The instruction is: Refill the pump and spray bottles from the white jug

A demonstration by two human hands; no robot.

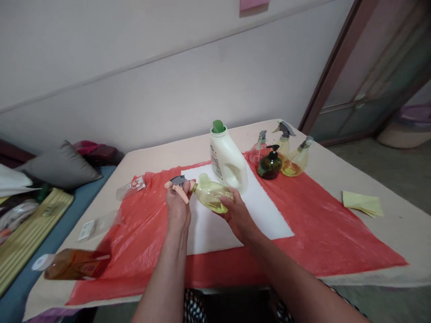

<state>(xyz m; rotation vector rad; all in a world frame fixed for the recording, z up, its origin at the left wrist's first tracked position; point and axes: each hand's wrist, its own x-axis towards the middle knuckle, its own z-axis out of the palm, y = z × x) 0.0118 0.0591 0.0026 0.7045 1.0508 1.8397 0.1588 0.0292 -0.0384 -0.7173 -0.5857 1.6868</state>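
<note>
Over the white sheet (215, 233), a clear yellow spray bottle (210, 194) is held on its side between my two hands. My left hand (178, 208) is closed on its peach and grey trigger head (180, 185), at the bottle's neck. Around the base of the bottle body, the fingers of my right hand (237, 213) are wrapped. Just behind stands a large white jug (229, 161) with a green spout (218, 126) in its mouth, upright on the sheet. Whether the trigger head is fully screwed on I cannot tell.
A red plastic sheet (323, 224) covers much of the table. At the back right stand a dark green pump bottle (270, 166) and several spray bottles (294, 163). An amber bottle (74, 264) lies front left, near clear packets (96, 226). Yellow papers (362, 202) lie right.
</note>
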